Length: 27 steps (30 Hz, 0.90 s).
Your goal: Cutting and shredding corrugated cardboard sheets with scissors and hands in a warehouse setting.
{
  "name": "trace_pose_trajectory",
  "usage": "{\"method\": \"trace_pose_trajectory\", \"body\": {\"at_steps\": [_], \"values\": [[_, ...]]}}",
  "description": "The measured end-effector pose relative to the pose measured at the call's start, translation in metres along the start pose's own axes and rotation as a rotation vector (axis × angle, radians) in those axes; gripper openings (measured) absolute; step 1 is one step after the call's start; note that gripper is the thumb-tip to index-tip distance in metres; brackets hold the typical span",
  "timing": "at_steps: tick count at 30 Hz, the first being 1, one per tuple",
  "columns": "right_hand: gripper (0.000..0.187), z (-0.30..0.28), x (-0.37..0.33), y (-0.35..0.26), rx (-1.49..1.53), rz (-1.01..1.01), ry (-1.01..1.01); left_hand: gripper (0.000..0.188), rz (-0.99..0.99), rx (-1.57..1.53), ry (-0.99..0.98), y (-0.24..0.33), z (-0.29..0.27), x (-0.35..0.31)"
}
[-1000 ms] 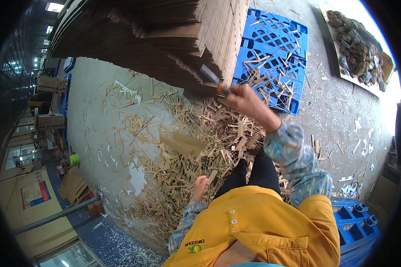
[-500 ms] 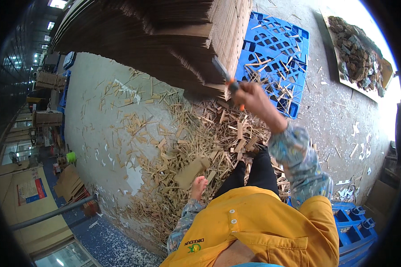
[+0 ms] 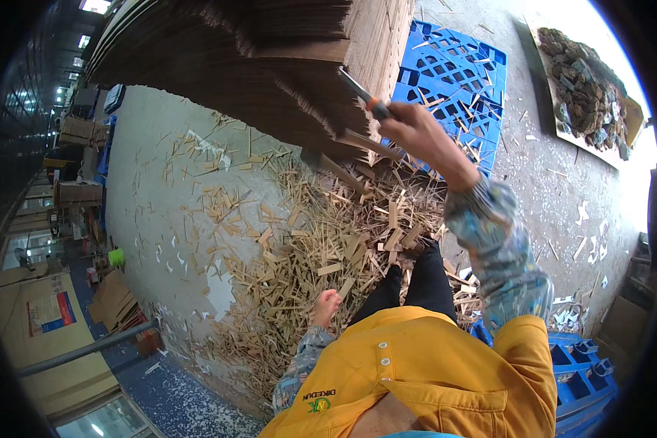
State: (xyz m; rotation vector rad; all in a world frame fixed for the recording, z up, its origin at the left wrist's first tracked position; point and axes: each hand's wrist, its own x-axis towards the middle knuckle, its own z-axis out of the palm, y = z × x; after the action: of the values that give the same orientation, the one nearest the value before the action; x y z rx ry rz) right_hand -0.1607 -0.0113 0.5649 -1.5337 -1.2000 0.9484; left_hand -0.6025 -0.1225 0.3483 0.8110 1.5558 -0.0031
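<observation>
My right hand (image 3: pixel 416 135) is closed round the orange-and-black handle of a hand tool (image 3: pixel 365 95) with a narrow grey metal end. The tool's tip touches or hovers just in front of the corner of a tall stack of brown cardboard sheets (image 3: pixel 299 80); I cannot tell which. Just below that corner, blurred cardboard strips (image 3: pixel 343 174) are dropping away from the stack's lower edge. Lower down, my left hand (image 3: pixel 327 307) hangs near my body above the scraps, its fingers loosely bent with nothing visible in them.
Cardboard scraps (image 3: pixel 299 285) lie heaped round my feet. A blue plastic pallet (image 3: pixel 452 66) with strips on it sits beside the stack, and another blue pallet (image 3: pixel 580 372) is at lower right. A board piled with dark lumpy material (image 3: pixel 588 87) lies far right. A metal rail (image 3: pixel 87 349) crosses the left.
My right hand with the tool has shifted slightly right and toward me. Strips have come loose beneath the stack's corner. A blurred piece near my left hand has dropped out of sight.
</observation>
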Motion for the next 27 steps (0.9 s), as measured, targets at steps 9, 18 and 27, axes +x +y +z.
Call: {"method": "trace_pose_trajectory", "body": {"at_steps": [9, 18, 27], "values": [[0.021, 0.026, -0.056, -0.006, 0.18, 0.15, -0.083, 0.031, 0.086, -0.017, 0.028, -0.002, 0.0, -0.005], [0.015, 0.022, -0.049, -0.024, -0.159, -0.149, -0.202, 0.03, 0.031, -0.02, 0.055, -0.011, 0.001, -0.003], [0.02, 0.0, -0.032, 0.073, 0.038, 0.19, 0.008, 0.027, 0.086, -0.067, 0.022, 0.01, 0.008, -0.001]]}}
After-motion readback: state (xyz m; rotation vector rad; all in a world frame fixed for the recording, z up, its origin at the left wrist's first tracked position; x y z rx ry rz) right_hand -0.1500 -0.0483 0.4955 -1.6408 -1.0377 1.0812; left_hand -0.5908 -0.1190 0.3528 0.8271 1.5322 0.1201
